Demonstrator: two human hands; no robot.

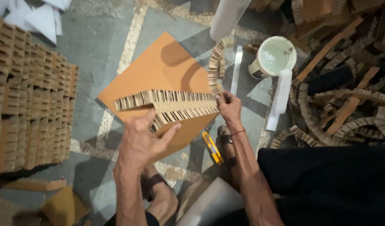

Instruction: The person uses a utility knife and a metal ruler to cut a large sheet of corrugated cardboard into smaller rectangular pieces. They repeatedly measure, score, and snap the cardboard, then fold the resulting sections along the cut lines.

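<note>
**Both hands gripping a honeycomb cardboard strip**

Here I am seeing stacked honeycomb blocks (31,104) lying at far left. My left hand (144,140) is closing around the near edge of the honeycomb strip (169,106), which is resting over an orange board (159,67). My right hand (229,106) is pinching the strip's right end. A yellow utility knife (212,147) is lying below, and a white glue cup (274,56) is standing further right.

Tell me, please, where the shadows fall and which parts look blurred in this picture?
Head view: light falls from above, so curved shadows of the honeycomb strip lie on the orange board; the left hand and right hand are fairly sharp; the white tube at the top edge looks soft.
</note>
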